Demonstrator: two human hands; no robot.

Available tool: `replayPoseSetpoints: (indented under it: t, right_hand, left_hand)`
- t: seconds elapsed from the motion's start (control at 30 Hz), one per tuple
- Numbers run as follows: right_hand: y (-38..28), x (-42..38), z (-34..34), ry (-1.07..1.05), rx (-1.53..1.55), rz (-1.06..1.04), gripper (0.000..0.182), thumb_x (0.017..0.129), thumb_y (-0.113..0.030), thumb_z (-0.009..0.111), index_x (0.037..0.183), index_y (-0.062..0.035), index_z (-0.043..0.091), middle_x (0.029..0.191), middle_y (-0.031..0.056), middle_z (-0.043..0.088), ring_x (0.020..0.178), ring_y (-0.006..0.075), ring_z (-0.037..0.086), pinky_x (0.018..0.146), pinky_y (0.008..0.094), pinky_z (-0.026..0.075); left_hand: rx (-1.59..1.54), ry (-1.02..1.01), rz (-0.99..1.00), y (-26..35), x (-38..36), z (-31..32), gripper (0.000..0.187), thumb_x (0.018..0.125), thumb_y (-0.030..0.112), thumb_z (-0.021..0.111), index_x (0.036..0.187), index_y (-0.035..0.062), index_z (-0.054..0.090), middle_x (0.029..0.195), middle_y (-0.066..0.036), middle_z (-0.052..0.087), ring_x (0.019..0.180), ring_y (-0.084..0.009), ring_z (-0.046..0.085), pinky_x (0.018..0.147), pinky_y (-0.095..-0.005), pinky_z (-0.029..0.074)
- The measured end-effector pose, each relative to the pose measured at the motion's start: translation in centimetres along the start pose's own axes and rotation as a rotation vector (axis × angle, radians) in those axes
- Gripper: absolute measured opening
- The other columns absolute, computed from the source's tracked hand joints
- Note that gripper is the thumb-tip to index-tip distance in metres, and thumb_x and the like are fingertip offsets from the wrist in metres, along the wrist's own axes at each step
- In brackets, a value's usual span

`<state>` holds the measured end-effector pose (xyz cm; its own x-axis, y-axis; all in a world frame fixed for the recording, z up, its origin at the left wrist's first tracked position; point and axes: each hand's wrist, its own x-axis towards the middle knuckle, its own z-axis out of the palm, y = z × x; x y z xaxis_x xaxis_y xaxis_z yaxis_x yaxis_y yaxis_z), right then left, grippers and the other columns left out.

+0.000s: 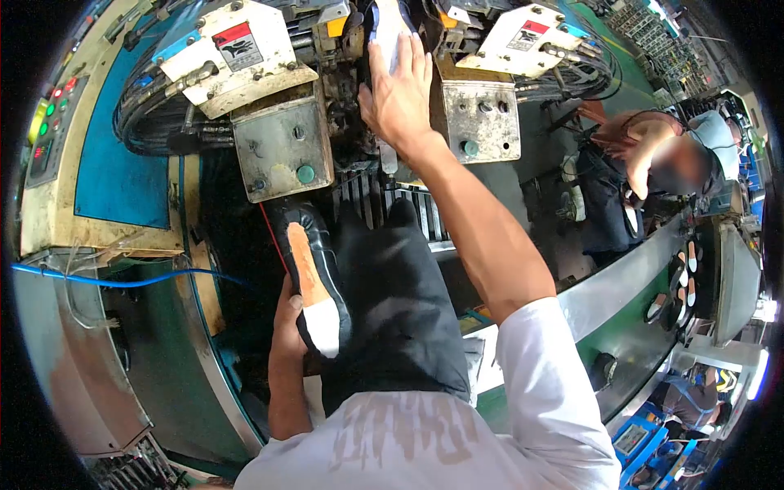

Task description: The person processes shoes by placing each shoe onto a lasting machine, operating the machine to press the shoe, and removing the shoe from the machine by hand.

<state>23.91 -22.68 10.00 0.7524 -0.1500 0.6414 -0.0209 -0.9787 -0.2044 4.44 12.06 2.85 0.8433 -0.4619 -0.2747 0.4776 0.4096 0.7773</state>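
Observation:
My left hand (289, 317) grips a black shoe (340, 282) by its side, down by my left thigh. The shoe's underside faces up, with a tan middle and a white part at the near end. A second shoe (390, 37) sits in the machine ahead, its pale underside up and its far end cut off by the frame edge. On that underside my right hand (400, 98) lies with fingers stretched out, the thumb apart at the left.
Metal boxes with green buttons (305, 174) flank the machine, below white guards (237, 49) and bundled hoses. A control panel (51, 131) stands left. To the right a person (645, 155) holds a shoe beside a long conveyor (629, 286) with several shoes (682, 286) beyond.

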Motion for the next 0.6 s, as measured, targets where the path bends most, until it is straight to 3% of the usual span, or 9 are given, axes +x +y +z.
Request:
replayPoseSetpoints:
  t: [0.07,0.13,0.2,0.27,0.33,0.37,0.47,0.6]
  right_hand:
    - [0.6,2.5,1.0,0.005,-0.042,-0.009,0.076,0.089,-0.026,0.074,0.158,-0.0034,0.051,0.163,0.0408,0.035,0.155,0.0552,0.03,0.128,0.0646,0.025]
    - [1.5,4.6,2.8,0.008,-0.091,-0.013,0.076,0.092,-0.027,0.076,0.159,-0.0055,0.05,0.162,0.0402,0.037,0.153,0.0546,0.033,0.127,0.0629,0.029]
    - [1.9,6.3,4.2,0.096,-0.011,-0.012,0.06,0.099,-0.025,0.061,0.155,-0.005,0.055,0.164,0.0389,0.037,0.156,0.0546,0.031,0.129,0.0647,0.023]
    - [1.9,7.3,4.9,0.144,0.049,-0.009,0.051,0.105,-0.023,0.051,0.152,-0.0059,0.059,0.165,0.0374,0.038,0.156,0.0543,0.03,0.13,0.0654,0.02]
    - [1.9,7.3,4.8,0.164,0.071,-0.014,0.054,0.103,-0.026,0.054,0.153,-0.0052,0.058,0.165,0.0381,0.037,0.156,0.0544,0.031,0.13,0.0648,0.021]
    - [1.9,7.2,4.7,0.16,0.062,-0.021,0.056,0.103,-0.027,0.056,0.153,-0.0048,0.058,0.165,0.0385,0.036,0.156,0.0545,0.031,0.13,0.0644,0.022]
    - [1.9,6.8,3.7,0.134,0.037,-0.032,0.061,0.101,-0.032,0.061,0.155,-0.0037,0.056,0.166,0.0396,0.034,0.156,0.0548,0.031,0.129,0.0634,0.024]
    - [2.1,6.8,2.7,0.095,0.012,-0.046,0.069,0.098,-0.037,0.067,0.156,-0.0022,0.053,0.166,0.0411,0.031,0.156,0.0551,0.032,0.129,0.0621,0.026]
  left_hand:
    - [0.059,0.006,-0.079,-0.2,0.7,-0.3,0.081,0.1,0.03,0.06,0.169,0.0025,0.029,0.148,-0.02,0.062,0.127,-0.0294,0.07,0.109,-0.0433,0.059]
    - [0.071,0.007,-0.106,-0.2,1.5,0.2,0.084,0.097,0.028,0.062,0.17,0.0021,0.027,0.15,-0.02,0.06,0.129,-0.0306,0.068,0.11,-0.0435,0.058]
    - [0.124,0.118,-0.138,0.0,2.2,1.5,0.086,0.098,0.034,0.06,0.171,0.0009,0.028,0.15,-0.019,0.061,0.128,-0.0301,0.068,0.11,-0.043,0.056]
    - [0.143,0.112,-0.134,-0.5,3.3,1.0,0.088,0.097,0.031,0.06,0.172,0.0008,0.025,0.152,-0.019,0.059,0.13,-0.0302,0.066,0.111,-0.043,0.055]
    - [0.101,0.063,-0.117,-1.1,4.3,1.0,0.086,0.097,0.028,0.059,0.171,0.0004,0.026,0.153,-0.019,0.059,0.13,-0.0295,0.067,0.11,-0.0419,0.055]
    - [0.049,0.071,-0.158,-1.6,5.0,0.5,0.096,0.091,0.028,0.069,0.172,-0.0002,0.026,0.161,-0.019,0.052,0.141,-0.0308,0.059,0.12,-0.0424,0.046]
    - [0.018,-0.03,-0.109,-0.7,5.1,1.4,0.1,0.089,0.021,0.071,0.172,-0.0023,0.022,0.168,-0.016,0.044,0.154,-0.0271,0.045,0.128,-0.0399,0.035]
    - [0.143,-0.076,-0.017,0.1,7.1,3.0,0.106,0.087,0.02,0.074,0.174,-0.0004,0.017,0.174,-0.016,0.035,0.159,-0.0267,0.037,0.128,-0.0409,0.034]
